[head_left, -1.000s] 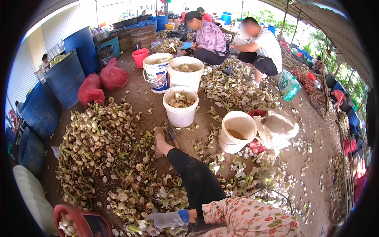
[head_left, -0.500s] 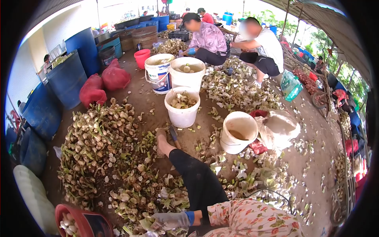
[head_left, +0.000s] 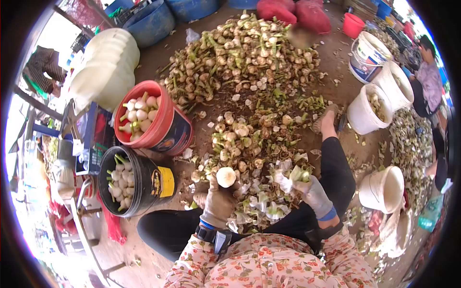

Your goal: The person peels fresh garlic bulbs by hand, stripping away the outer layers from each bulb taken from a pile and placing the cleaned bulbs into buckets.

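Observation:
My left hand (head_left: pixel 218 206), in a greyish work glove with a blue cuff, is closed on a trimmed garlic bulb (head_left: pixel 225 176) whose pale round face points up. My right hand (head_left: pixel 315 198), also gloved, is closed around a bunch of pale garlic skins (head_left: pixel 286 178) with a greenish stalk end. Between and beneath both hands lie loose skins (head_left: pixel 261 204) and scattered garlic. Just beyond them, a smaller heap of untrimmed bulbs (head_left: pixel 235 139) rests on the ground.
A large garlic pile (head_left: pixel 249 53) lies ahead. To the left stand a red bucket (head_left: pixel 180 132) and a black bucket (head_left: pixel 153 185), both holding cleaned bulbs. White buckets (head_left: pixel 367 113) stand at right, near my bare foot (head_left: pixel 328 119). A co-worker (head_left: pixel 430 77) crouches at far right.
The view has swung left and down, bringing both hands and the two bulb buckets into sight. Earlier only my right hand showed clearly, low over the heap; now it is raised holding skins.

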### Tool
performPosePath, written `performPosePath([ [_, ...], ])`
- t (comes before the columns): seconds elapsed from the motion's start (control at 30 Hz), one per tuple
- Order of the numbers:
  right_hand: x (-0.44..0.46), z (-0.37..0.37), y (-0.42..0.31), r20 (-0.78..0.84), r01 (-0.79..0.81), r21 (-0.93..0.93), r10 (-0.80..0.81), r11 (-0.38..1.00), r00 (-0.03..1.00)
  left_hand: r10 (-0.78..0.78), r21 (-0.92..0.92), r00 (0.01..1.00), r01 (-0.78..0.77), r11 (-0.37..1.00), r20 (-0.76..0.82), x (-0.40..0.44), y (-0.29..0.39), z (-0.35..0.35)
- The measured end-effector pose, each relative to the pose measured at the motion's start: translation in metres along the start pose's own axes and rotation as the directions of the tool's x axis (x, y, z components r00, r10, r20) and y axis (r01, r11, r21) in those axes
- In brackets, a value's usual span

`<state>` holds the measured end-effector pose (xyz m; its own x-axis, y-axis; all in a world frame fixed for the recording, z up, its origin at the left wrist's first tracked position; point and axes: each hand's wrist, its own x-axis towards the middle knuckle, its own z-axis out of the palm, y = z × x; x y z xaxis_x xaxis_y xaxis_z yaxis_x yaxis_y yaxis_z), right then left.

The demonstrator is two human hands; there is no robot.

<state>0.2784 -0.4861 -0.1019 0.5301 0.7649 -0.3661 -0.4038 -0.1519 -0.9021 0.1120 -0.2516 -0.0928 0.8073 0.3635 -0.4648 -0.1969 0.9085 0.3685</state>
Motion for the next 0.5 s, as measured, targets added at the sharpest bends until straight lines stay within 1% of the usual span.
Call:
performPosePath([
  [0.03,0.004,-0.009,0.005,0.048,-0.064,-0.581,0.113,0.812,0.992,-0.008,-0.032,0.999,0.009,0.999,0.034,-0.002,0.003,-0.002],
  [0.07,0.007,-0.013,0.01,0.005,-0.116,-0.819,0.21,0.562,0.978,0.063,0.041,0.992,-0.059,0.997,-0.112,-0.002,0.011,-0.002],
  [0.1,0.009,-0.017,0.016,-0.037,-0.116,-0.963,0.304,0.245,0.952,0.111,0.033,0.979,-0.107,0.994,-0.168,-0.004,0.022,-0.004],
  [0.13,0.013,-0.013,0.022,-0.097,-0.17,-0.97,0.369,0.171,0.924,0.162,0.036,0.986,-0.161,0.986,-0.034,-0.005,0.04,-0.015],
  [0.17,0.021,-0.009,0.02,-0.099,-0.168,-0.97,0.344,0.177,0.934,0.305,0.103,0.941,-0.293,0.951,-0.148,-0.011,0.056,-0.01],
  [0.2,0.029,-0.005,0.018,-0.1,-0.165,-0.969,0.319,0.183,0.942,0.388,0.087,0.902,-0.378,0.922,-0.188,-0.017,0.081,-0.008],
  [0.23,0.037,-0.001,0.015,-0.101,-0.161,-0.969,0.294,0.189,0.95,0.611,0.301,0.769,-0.547,0.782,-0.19,-0.02,0.106,-0.029],
  [0.27,0.048,0.003,0.019,-0.076,-0.125,-0.962,0.201,0.243,0.977,0.629,0.033,0.77,-0.63,0.776,-0.106,-0.033,0.134,-0.046],
  [0.3,0.065,0.006,0.025,-0.069,-0.108,-0.947,0.136,0.302,0.988,0.689,-0.059,0.724,-0.687,0.724,0.02,-0.046,0.147,-0.017],
  [0.33,0.081,0.009,0.03,-0.061,-0.083,-0.93,0.071,0.358,0.996,0.734,-0.154,0.673,-0.718,0.679,0.096,-0.053,0.15,0.012],
  [0.37,0.106,0.013,0.04,-0.097,-0.136,-0.917,0.119,0.375,0.988,0.759,-0.096,0.65,-0.758,0.645,-0.028,-0.056,0.152,0.014],
  [0.4,0.132,0.016,0.05,-0.133,-0.189,-0.902,0.168,0.388,0.977,0.71,-0.064,0.699,-0.715,0.696,-0.082,-0.052,0.15,0.012],
  [0.43,0.154,0.02,0.062,-0.165,-0.243,-0.905,0.238,0.348,0.957,0.658,-0.036,0.74,-0.668,0.743,-0.139,-0.047,0.145,0.011],
  [0.47,0.176,0.024,0.075,-0.196,-0.291,-0.908,0.307,0.302,0.931,0.556,0.04,0.815,-0.557,0.829,-0.165,-0.041,0.132,0.015],
  [0.5,0.192,0.026,0.088,-0.198,-0.29,-0.919,0.323,0.267,0.925,0.445,0.115,0.873,-0.43,0.896,-0.199,-0.034,0.117,0.02],
])
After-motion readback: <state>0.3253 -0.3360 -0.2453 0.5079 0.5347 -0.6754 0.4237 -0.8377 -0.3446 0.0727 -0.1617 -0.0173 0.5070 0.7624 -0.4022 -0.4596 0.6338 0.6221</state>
